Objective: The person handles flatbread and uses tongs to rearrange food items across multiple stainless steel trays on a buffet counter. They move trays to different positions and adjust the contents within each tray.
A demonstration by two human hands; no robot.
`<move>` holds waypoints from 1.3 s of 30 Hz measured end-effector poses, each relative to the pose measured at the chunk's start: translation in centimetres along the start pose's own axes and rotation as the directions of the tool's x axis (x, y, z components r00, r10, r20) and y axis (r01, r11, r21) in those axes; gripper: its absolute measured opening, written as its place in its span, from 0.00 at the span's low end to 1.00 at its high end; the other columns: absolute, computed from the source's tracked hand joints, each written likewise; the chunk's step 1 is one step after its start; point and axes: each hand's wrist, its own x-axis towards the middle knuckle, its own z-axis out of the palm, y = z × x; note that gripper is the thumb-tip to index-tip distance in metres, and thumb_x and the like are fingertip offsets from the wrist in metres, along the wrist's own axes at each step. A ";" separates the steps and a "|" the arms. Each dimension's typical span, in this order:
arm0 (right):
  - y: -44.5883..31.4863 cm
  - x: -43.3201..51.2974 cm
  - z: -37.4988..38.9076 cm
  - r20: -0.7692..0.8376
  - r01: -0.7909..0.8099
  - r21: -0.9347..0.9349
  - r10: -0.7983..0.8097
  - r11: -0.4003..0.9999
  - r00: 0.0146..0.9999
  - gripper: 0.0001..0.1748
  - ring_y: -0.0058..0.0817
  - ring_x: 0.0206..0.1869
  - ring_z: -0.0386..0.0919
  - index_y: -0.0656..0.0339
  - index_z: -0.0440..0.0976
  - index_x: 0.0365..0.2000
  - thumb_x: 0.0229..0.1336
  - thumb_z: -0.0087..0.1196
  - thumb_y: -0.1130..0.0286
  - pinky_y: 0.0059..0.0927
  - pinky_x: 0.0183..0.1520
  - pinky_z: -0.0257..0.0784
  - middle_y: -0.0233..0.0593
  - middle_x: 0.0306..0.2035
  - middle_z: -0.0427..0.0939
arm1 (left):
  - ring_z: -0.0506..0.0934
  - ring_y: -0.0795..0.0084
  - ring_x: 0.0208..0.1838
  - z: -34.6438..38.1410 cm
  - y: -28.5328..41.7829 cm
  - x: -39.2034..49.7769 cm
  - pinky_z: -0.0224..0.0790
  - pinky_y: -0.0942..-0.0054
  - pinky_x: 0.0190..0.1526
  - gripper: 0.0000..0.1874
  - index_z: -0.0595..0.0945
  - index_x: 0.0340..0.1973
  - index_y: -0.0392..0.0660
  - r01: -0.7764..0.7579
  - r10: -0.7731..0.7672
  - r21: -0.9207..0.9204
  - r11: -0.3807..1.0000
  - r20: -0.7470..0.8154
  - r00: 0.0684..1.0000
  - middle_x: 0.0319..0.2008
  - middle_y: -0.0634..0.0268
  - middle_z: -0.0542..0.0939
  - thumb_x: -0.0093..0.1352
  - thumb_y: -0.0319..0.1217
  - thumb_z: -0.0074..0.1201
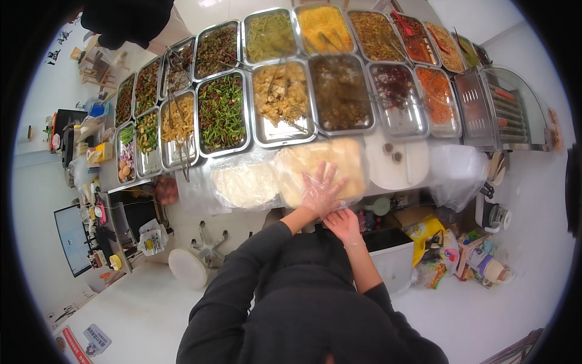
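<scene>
My left hand (323, 189), in a clear plastic glove, lies flat with fingers spread on a broad, pale tan slab (336, 154) covered by clear plastic. What the slab is made of is unclear. My right hand (344, 224) is bare, its fingers slightly curled beside the left wrist at the glove's cuff. Whether they grip the cuff cannot be told. Left of the slab, a flat white mass (245, 184) rests on plastic film. On the right lies a rounded white board (400, 168) with two small dark round things.
Metal trays of food (223, 111), several with tongs, stand in two rows beyond my hands. A glass-fronted roller grill (509, 109) and plastic bags (457, 173) are at the right. Below the counter are a round stool (188, 268) and a white bin-like box (391, 259).
</scene>
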 end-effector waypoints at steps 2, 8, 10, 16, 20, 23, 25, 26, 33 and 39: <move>-0.7 -2.7 -1.7 -0.113 0.168 -0.252 -0.201 0.953 0.973 0.15 0.39 0.53 0.78 0.57 0.74 0.51 0.73 0.47 0.60 0.49 0.57 0.74 0.44 0.55 0.79 | 0.46 0.45 0.84 2.2 -1.4 -0.2 0.49 0.12 0.64 0.37 0.62 0.77 0.71 -0.151 0.154 0.093 0.984 -0.031 0.988 0.83 0.58 0.48 0.73 0.45 0.54; -3.5 -3.7 7.3 0.801 0.579 -0.526 -0.592 -0.624 0.089 0.17 0.48 0.61 0.75 0.66 0.75 0.55 0.68 0.51 0.75 0.45 0.65 0.68 0.52 0.59 0.76 | 0.52 0.56 0.83 9.0 -3.0 -3.4 0.51 0.23 0.70 0.31 0.70 0.72 0.68 -0.315 0.370 0.216 0.924 -0.301 0.879 0.80 0.66 0.58 0.71 0.41 0.48; -3.6 -1.8 11.9 0.855 0.232 -0.516 -0.514 -0.825 0.071 0.34 0.58 0.76 0.55 0.61 0.65 0.69 0.66 0.56 0.62 0.66 0.71 0.55 0.60 0.75 0.56 | 0.52 0.58 0.83 9.7 -3.3 -4.4 0.51 0.32 0.73 0.24 0.80 0.63 0.67 -0.296 0.339 0.205 0.933 -0.218 0.915 0.81 0.66 0.57 0.71 0.42 0.51; 0.3 2.0 9.5 0.731 -0.202 -0.545 -0.579 -0.814 0.361 0.46 0.66 0.80 0.42 0.59 0.49 0.77 0.67 0.51 0.51 0.73 0.73 0.49 0.62 0.80 0.38 | 0.64 0.59 0.78 8.1 -6.3 -8.5 0.59 0.40 0.70 0.15 0.83 0.50 0.51 -0.529 0.465 -0.116 0.840 -0.348 0.814 0.71 0.58 0.71 0.67 0.33 0.56; 4.5 2.0 5.5 0.858 -0.117 -0.373 -0.390 -0.921 0.334 0.43 0.68 0.78 0.44 0.61 0.51 0.76 0.66 0.53 0.58 0.66 0.73 0.52 0.62 0.79 0.42 | 0.84 0.52 0.54 4.9 -9.8 -13.9 0.77 0.54 0.55 0.11 0.84 0.46 0.43 -0.387 0.156 -0.509 0.769 -0.438 0.885 0.48 0.55 0.87 0.69 0.29 0.57; 10.0 0.4 7.6 0.799 0.069 -0.322 -0.232 -0.944 0.554 0.36 0.61 0.68 0.64 0.66 0.61 0.70 0.68 0.54 0.61 0.56 0.67 0.64 0.63 0.70 0.62 | 0.87 0.60 0.42 1.1 -13.9 -19.3 0.80 0.66 0.46 0.10 0.84 0.48 0.39 -0.249 -0.350 -0.841 0.480 -0.444 0.825 0.36 0.60 0.87 0.75 0.29 0.55; 14.8 -1.3 12.2 0.561 0.299 -0.516 -0.052 -0.803 0.826 0.29 0.52 0.56 0.78 0.70 0.68 0.64 0.70 0.55 0.62 0.49 0.59 0.73 0.59 0.58 0.77 | 0.82 0.74 0.52 -1.9 -17.8 -23.8 0.76 0.71 0.57 0.14 0.80 0.56 0.39 -0.281 -0.548 -0.869 -0.407 -0.014 0.836 0.49 0.62 0.84 0.80 0.32 0.52; 19.6 -1.8 13.8 0.773 0.593 -0.508 -0.025 -0.625 0.634 0.22 0.37 0.37 0.82 0.70 0.77 0.50 0.75 0.52 0.58 0.38 0.44 0.78 0.48 0.39 0.83 | 0.82 0.72 0.54 -3.1 -20.3 -27.5 0.76 0.71 0.58 0.16 0.78 0.60 0.39 -0.339 -0.563 -0.776 -0.532 0.025 0.826 0.52 0.62 0.83 0.81 0.34 0.52; 51.2 -5.0 23.4 0.764 0.898 -0.436 0.504 -0.056 0.403 0.19 0.13 0.28 0.69 0.65 0.73 0.51 0.81 0.43 0.58 0.18 0.30 0.64 0.26 0.28 0.73 | 0.80 0.68 0.61 -7.1 -30.9 -48.7 0.74 0.66 0.66 0.17 0.77 0.62 0.41 -0.735 -0.751 -0.194 -0.650 0.014 0.660 0.56 0.62 0.80 0.81 0.34 0.51; 66.6 -3.5 26.4 0.674 0.843 -0.537 0.581 -0.038 0.455 0.15 0.11 0.33 0.70 0.67 0.76 0.47 0.79 0.48 0.64 0.17 0.35 0.67 0.25 0.32 0.75 | 0.76 0.68 0.66 -5.4 -36.5 -60.8 0.68 0.65 0.71 0.20 0.78 0.62 0.44 -0.822 -0.824 -0.063 -0.566 0.054 0.564 0.58 0.65 0.80 0.80 0.42 0.52</move>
